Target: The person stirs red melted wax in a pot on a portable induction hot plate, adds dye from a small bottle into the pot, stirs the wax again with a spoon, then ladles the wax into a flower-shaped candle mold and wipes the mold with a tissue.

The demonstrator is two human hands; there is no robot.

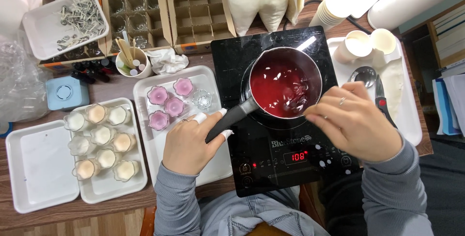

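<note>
Head view, looking straight down: the person's left hand [186, 144] is wrapped shut around the dark handle [231, 118] of a small steel saucepan [283, 82], with white tape or plasters on a couple of the fingertips. The saucepan sits on a black induction hob [271, 163] in the middle of the wooden counter [121, 204], and it is filled with a glossy red liquid [281, 81].

The right hand [356, 122] hovers at the pan's right rim, fingers curled and pinched together with a ring showing on one; whatever it grips is hidden by the fingers, so I cannot tell what it holds.

Just left of the hob lies a white tray [145, 88] carrying four pink flower-shaped candles [167, 106] and one clear glass holder [201, 99]. Further left, another white tray [135, 182] holds a cluster of small glasses [101, 141] filled with white and cream wax, and beside it a bare white tray [41, 168].

To the right of the hob a white tray [411, 120] bears paper cups [358, 45], a metal spoon [364, 76] and a tool with a dark and red handle. At the back stand cardboard boxes with dividers [193, 3], a tray of wicks [68, 23] and a cup of wooden sticks [131, 61].
</note>
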